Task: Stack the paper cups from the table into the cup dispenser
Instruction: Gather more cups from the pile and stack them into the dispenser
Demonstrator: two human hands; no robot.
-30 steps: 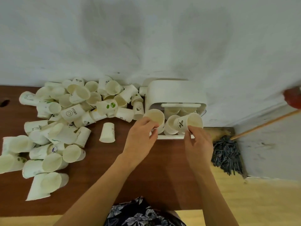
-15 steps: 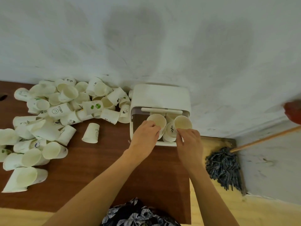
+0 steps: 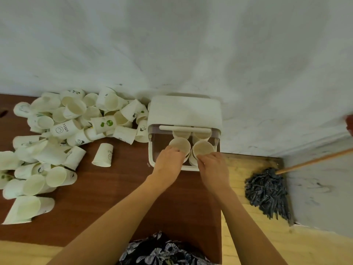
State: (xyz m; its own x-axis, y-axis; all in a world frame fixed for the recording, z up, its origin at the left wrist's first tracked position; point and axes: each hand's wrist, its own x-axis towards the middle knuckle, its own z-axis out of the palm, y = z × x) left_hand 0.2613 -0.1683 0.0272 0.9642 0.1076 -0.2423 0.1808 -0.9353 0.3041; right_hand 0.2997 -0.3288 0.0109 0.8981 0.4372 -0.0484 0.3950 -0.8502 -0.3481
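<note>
White paper everywhere: a big heap of paper cups [image 3: 63, 134] lies on its sides across the left of the brown desk [image 3: 118, 190], w/ one lone cup [image 3: 103, 155] upside down just right of the heap, apart from it. The cup dispenser [image 3: 184, 113], a white box w/ a flat lid and a rail across its open front, sits at the desk's far right corner against the wall.

Both my hands are at its opening. My left hand [image 3: 168, 162] has its fingers curled over the near rim of the left cup [image 3: 180, 144], gripping it; that cup stands mouth-up inside the dispenser, on top of other cups. My right hand [image 3: 214, 169] pinches the near rim of the right cup [image 3: 203, 148], also mouth-up, beside the left one and touching or nearly so. Two more cup mouths show behind them, under the rail.

Off the desk's right edge, a mop [image 3: 267, 190] w/ dark strands and a wooden handle rests on the yellowish floor by the wall. Floral fabric of my clothing [image 3: 160, 251] shows at the bottom edge.
</note>
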